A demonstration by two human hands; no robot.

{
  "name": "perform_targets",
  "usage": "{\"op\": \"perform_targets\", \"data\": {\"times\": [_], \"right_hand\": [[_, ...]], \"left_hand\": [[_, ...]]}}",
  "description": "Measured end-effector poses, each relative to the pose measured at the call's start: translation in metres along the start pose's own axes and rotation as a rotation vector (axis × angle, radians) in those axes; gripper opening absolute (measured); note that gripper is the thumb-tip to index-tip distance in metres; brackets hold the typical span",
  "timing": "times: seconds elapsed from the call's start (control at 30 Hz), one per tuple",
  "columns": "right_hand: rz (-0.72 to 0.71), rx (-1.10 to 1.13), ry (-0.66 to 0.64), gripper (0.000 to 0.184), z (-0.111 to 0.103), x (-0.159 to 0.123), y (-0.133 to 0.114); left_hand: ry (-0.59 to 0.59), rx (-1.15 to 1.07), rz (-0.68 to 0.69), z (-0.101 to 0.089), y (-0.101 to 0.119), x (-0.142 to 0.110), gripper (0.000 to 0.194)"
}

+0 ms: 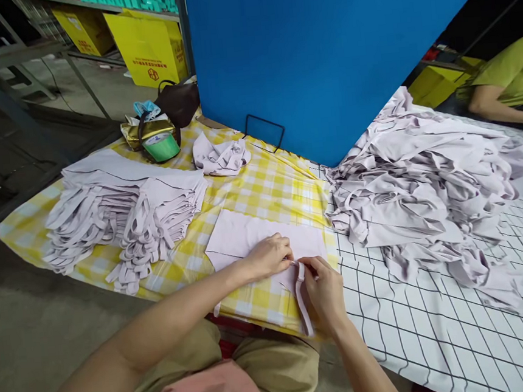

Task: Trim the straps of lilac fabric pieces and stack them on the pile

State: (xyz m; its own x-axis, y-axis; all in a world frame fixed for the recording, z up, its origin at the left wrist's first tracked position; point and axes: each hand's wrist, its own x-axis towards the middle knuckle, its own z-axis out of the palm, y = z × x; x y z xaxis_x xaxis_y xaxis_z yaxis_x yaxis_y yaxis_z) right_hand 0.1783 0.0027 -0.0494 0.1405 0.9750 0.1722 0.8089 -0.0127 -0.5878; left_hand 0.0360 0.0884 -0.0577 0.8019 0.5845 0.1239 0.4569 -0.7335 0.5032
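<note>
A pale lilac garment (pixel 241 234) with thin straps, like a camisole, lies flat on the table in front of me. My left hand (pixel 270 256) is closed at its near edge, fingers pinching the fabric by a strap's base. Close beside it, my right hand (pixel 323 285) pinches the same strap (pixel 302 302), whose loop hangs down toward the table's front edge. The fingertips of both hands almost meet. To the left is a neat stack of the same garments (pixel 136 176), straps drooping over its near side. One crumpled garment (pixel 220 155) rests behind.
A large heap of loose garments (pixel 415 170) covers the right side, on a white grid cloth (pixel 391 319). A blue panel (pixel 304 58) rises behind the yellow checked cloth (pixel 261 187). Green tape (pixel 161 146) and a dark bag (pixel 180 102) sit back left. Another person (pixel 507 77) works far right.
</note>
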Motion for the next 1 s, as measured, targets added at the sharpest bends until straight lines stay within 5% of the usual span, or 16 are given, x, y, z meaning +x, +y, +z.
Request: {"op": "perform_targets", "data": {"times": [0.57, 1.0], "right_hand": [[-0.061, -0.009, -0.012, 0.026, 0.004, 0.004, -0.003], [0.128, 0.247, 0.035, 0.021, 0.01, 0.002, -0.007]], "left_hand": [[-0.011, 0.007, 0.012, 0.0, -0.001, 0.001, 0.009], [0.047, -0.047, -0.089, 0.011, 0.001, -0.001, 0.007]]}}
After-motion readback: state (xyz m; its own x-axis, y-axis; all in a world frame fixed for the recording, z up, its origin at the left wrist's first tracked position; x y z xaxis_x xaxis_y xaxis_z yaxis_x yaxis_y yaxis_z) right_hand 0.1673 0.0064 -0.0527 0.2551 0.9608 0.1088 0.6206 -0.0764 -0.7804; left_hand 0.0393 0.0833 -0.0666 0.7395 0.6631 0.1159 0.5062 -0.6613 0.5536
